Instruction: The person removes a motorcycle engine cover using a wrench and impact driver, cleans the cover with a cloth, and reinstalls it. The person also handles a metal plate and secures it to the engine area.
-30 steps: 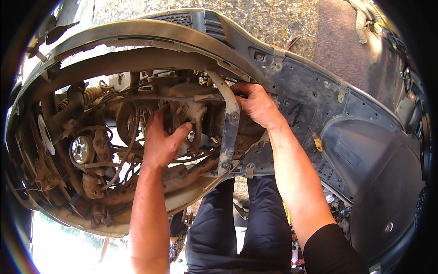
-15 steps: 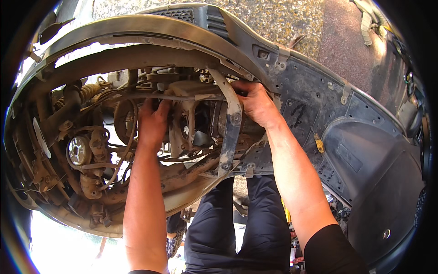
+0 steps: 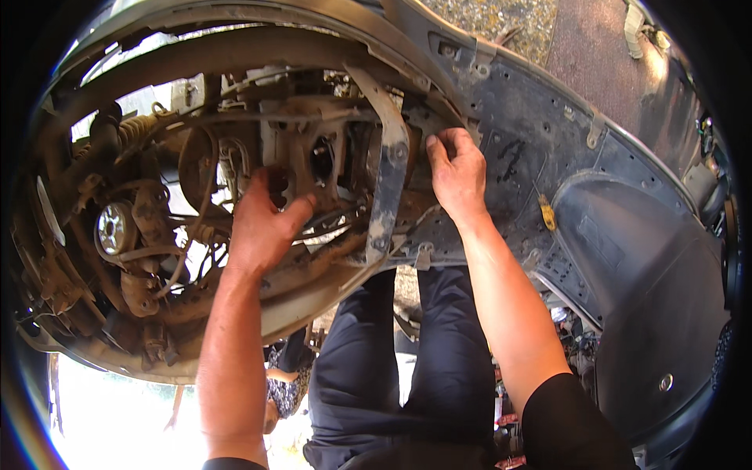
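An opened, dust-covered vehicle body [image 3: 290, 55] lies before me, with hoses, cables and brackets inside. Over that cavity hovers my left hand [image 3: 262, 227], its thumb and fingers spread, holding nothing I can see. My right hand [image 3: 460, 176] is just right of a flat metal strut [image 3: 385, 192], by the edge of a dark plastic panel [image 3: 509, 125]. Its thumb and forefinger come together in a pinch; whatever they hold, if anything, is too small to name. A round metal part [image 3: 112, 228] and a coil spring [image 3: 135, 130] sit farther left.
A small yellow object [image 3: 547, 211] rests on the panel, beside a raised black cover [image 3: 619, 251]. Behind the body is speckled ground [image 3: 521, 23] with a reddish strip [image 3: 591, 63]. Part of another person [image 3: 286, 384] shows below, left of my legs.
Both hands have come out of the cavity toward me. My left hand has spread its fingers, and my right has drawn back from behind the strut. The view has shifted slightly.
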`<state>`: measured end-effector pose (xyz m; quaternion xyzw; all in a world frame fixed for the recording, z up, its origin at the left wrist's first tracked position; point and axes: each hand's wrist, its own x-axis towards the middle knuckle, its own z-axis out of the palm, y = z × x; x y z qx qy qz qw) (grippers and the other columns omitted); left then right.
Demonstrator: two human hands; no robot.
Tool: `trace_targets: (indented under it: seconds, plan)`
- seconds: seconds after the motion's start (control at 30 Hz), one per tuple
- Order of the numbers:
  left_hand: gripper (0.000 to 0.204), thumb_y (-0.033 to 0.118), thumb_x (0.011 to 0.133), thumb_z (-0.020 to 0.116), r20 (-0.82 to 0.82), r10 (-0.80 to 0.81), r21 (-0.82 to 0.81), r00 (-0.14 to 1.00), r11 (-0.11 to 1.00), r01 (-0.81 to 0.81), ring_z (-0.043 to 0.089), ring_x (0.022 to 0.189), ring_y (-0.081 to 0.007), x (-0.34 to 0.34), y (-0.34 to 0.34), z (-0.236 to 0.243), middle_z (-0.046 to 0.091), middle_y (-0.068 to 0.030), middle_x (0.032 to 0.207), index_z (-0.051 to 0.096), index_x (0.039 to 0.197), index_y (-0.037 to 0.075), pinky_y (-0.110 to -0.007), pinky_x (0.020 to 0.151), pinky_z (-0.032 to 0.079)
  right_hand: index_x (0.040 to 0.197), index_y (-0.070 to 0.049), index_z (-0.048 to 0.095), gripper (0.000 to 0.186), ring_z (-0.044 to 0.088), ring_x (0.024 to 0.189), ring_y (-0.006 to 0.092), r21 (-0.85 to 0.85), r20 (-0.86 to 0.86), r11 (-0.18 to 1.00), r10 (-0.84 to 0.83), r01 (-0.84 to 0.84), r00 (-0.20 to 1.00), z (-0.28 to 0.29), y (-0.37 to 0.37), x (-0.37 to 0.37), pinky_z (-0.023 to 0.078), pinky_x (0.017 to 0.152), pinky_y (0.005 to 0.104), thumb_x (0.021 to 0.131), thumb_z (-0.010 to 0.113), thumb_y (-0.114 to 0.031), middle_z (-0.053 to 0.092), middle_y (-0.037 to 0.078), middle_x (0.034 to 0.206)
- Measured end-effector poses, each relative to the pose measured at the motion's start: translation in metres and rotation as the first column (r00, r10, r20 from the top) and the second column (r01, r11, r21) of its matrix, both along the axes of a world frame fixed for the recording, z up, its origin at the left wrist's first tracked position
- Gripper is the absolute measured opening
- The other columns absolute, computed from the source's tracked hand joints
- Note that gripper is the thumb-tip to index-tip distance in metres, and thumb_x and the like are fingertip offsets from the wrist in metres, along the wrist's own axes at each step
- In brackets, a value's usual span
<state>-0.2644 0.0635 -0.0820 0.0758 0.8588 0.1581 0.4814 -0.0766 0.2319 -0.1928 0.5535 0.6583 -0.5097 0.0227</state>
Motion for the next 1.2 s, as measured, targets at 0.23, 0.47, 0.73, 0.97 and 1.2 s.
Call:
trace_targets:
  seconds: [0.23,0.47,0.73,0.97,1.2]
  plan:
    - [0.049,0.036,0.081,0.073,0.171,-0.620,-0.324,0.765,0.698,0.638,0.063,0.103,-0.0424,0.011,-0.006,-0.010,0.068,-0.0271,0.100,0.060,0.105,-0.005,-0.049,0.089,0.051,0.110,-0.006,0.068,0.024,0.063,0.094,0.0414,-0.212,-0.301,0.680,0.638,-0.702,0.709,0.017,-0.033,0.037,0.051,0.082,0.0466,0.090,0.064,-0.019,0.068,0.020,0.096]
    - [0.047,0.036,0.084,0.071,0.140,-0.679,-0.326,0.721,0.656,0.681,0.064,0.101,-0.0424,0.016,-0.015,-0.025,0.068,-0.0278,0.099,0.060,0.105,-0.005,-0.049,0.088,0.052,0.114,-0.004,0.066,0.029,0.062,0.101,0.0416,-0.405,-0.260,0.612,0.635,-0.679,0.727,0.003,-0.052,0.028,0.050,0.086,0.0466,0.091,0.063,-0.023,0.067,0.023,0.104]
    - [0.051,0.037,0.084,0.071,0.059,-0.655,-0.261,0.754,0.718,0.645,0.062,0.105,-0.0436,0.026,-0.021,-0.039,0.067,-0.0291,0.103,0.060,0.113,-0.003,-0.049,0.091,0.050,0.103,-0.002,0.068,0.029,0.064,0.100,0.0420,-0.439,-0.083,0.613,0.701,-0.658,0.708,0.008,-0.056,0.023,0.052,0.087,0.0469,0.091,0.063,-0.028,0.068,0.024,0.103]
    - [0.056,0.036,0.078,0.076,-0.063,-0.572,-0.185,0.818,0.812,0.553,0.064,0.101,-0.0444,0.022,-0.021,-0.046,0.067,-0.0299,0.104,0.060,0.110,-0.007,-0.049,0.086,0.050,0.100,-0.006,0.075,0.028,0.067,0.105,0.0351,-0.491,0.047,0.665,0.665,-0.563,0.745,0.005,-0.059,0.021,0.054,0.089,0.0421,0.077,0.063,-0.016,0.071,0.020,0.107]
    - [0.064,0.036,0.082,0.074,-0.070,-0.613,-0.217,0.787,0.779,0.588,0.067,0.100,-0.0306,0.019,-0.022,-0.052,0.068,-0.0209,0.112,0.055,0.127,-0.005,-0.039,0.089,0.050,0.106,-0.008,0.074,0.036,0.065,0.109,0.0321,-0.453,0.018,0.700,0.627,-0.552,0.779,-0.001,-0.059,0.020,0.051,0.094,0.0411,0.085,0.066,-0.036,0.071,0.015,0.111]
